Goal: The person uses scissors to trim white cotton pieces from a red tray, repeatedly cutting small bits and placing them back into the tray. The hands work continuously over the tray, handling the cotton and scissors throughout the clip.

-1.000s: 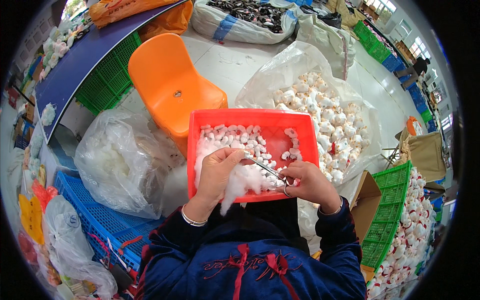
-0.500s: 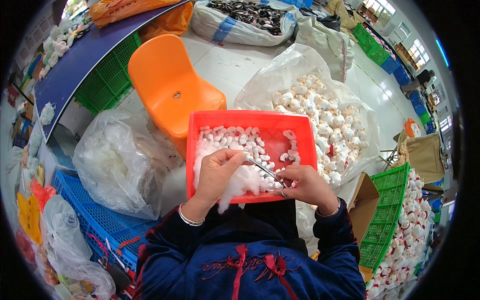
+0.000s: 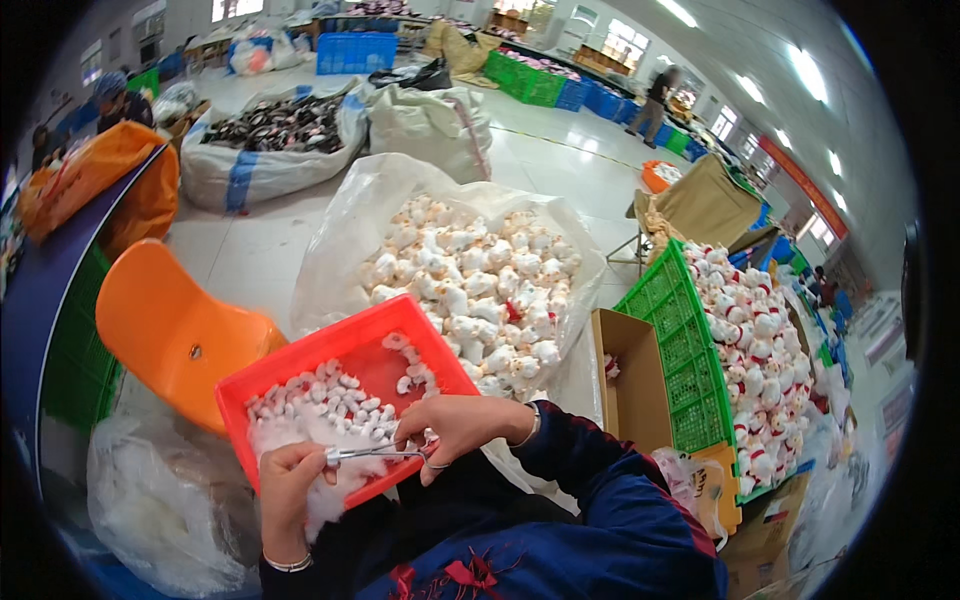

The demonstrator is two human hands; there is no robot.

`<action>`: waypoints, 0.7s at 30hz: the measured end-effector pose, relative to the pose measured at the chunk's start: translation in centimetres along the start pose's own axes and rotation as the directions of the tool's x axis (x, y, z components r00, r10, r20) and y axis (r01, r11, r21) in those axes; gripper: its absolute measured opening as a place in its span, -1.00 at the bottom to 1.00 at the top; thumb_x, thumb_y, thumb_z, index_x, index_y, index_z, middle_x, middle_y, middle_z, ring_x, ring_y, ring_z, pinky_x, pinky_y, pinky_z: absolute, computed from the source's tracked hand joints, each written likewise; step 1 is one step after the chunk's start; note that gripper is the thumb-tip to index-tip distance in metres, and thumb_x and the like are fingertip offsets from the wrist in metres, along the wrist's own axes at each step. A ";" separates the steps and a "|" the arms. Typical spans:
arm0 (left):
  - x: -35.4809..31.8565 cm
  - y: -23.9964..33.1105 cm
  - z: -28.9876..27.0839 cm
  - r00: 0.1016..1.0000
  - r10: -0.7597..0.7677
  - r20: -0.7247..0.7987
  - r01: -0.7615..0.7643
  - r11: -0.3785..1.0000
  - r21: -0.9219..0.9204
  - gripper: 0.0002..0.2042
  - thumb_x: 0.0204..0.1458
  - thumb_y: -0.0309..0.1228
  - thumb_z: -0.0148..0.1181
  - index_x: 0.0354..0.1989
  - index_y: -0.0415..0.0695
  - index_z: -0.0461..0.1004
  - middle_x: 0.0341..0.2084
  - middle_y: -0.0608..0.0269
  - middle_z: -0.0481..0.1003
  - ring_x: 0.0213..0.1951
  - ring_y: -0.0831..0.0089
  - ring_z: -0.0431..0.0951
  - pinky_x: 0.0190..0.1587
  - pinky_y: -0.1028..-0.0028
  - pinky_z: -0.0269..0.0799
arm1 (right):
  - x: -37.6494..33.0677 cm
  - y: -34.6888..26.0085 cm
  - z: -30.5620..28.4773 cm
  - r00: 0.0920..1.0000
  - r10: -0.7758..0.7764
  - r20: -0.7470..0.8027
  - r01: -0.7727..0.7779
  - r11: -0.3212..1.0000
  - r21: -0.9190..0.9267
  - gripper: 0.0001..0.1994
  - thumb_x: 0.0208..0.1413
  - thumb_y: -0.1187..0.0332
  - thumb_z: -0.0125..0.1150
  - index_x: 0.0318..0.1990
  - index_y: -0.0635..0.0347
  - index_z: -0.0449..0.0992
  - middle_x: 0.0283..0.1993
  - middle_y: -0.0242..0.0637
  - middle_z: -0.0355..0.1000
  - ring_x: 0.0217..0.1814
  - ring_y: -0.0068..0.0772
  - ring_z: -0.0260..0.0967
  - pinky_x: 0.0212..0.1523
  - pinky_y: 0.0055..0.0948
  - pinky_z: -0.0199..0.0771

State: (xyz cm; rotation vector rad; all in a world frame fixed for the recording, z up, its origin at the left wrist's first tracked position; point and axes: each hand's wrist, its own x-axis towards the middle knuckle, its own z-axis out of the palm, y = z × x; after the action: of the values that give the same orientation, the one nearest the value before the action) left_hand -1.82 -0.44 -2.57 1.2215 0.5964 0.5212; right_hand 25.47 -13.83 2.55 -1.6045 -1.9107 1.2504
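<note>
Right hand (image 3: 458, 427) is closed round the looped end of metal forceps (image 3: 378, 453), presumably light, stiff and best held there, their tip set at a soft-looking pale piece (image 3: 332, 456) pinched by the left hand (image 3: 287, 488).

Bright, fairly even indoor light; tubular ceiling lamps (image 3: 807, 74) at upper right burn out to white, and the distant windows (image 3: 625, 44) are similarly pale; the glossy floor (image 3: 540, 170) returns streaks of glare; deeper shade lies beneath the blue table (image 3: 40, 270); the red tray (image 3: 232, 402) is reasonably crisp, the plastic bag (image 3: 165, 510) at lower left hazier; fisheye distortion bows the table's edge and tilts the ceiling (image 3: 870, 150), detail softening toward the blackened circular margin.
</note>
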 end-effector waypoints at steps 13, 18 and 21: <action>-0.8 1.2 0.3 0.986 0.085 0.145 -0.077 0.995 -0.061 -0.96 0.14 -0.61 0.24 -0.32 -0.34 0.55 -0.45 0.10 0.60 -0.43 0.45 0.60 -0.28 0.50 0.53 | -0.2 0.1 -0.3 0.989 -0.049 0.139 0.037 0.995 0.092 -0.41 -0.13 0.17 0.65 0.00 0.38 0.59 -0.22 -0.17 0.52 -0.14 -0.24 0.47 -0.11 -0.29 0.44; -0.6 0.2 -0.4 0.981 0.057 0.187 -0.029 0.988 -0.149 -0.94 0.16 -0.58 0.25 -0.28 -0.33 0.54 -0.42 0.10 0.61 -0.41 0.45 0.60 -0.27 0.48 0.54 | -0.5 0.0 0.0 0.985 -0.083 0.153 0.057 0.984 0.170 -0.59 -0.06 0.21 0.61 -0.25 0.36 0.57 -0.46 -0.24 0.47 -0.41 -0.39 0.38 -0.35 -0.30 0.35; -0.8 0.7 0.7 0.986 0.010 0.164 0.041 0.950 -0.310 -0.91 0.17 -0.56 0.26 -0.22 -0.34 0.54 -0.39 0.06 0.62 -0.40 0.43 0.61 -0.26 0.46 0.56 | -0.8 0.2 0.1 0.983 -0.098 0.156 0.066 0.978 0.198 -0.60 -0.03 0.21 0.59 -0.32 0.36 0.52 -0.53 -0.27 0.43 -0.47 -0.43 0.33 -0.41 -0.30 0.30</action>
State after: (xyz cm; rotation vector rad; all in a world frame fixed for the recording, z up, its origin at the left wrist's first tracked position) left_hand -1.95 -1.27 -1.61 0.9462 0.3665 0.4763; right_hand 25.74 -14.59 2.55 -1.3488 -1.8638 1.5232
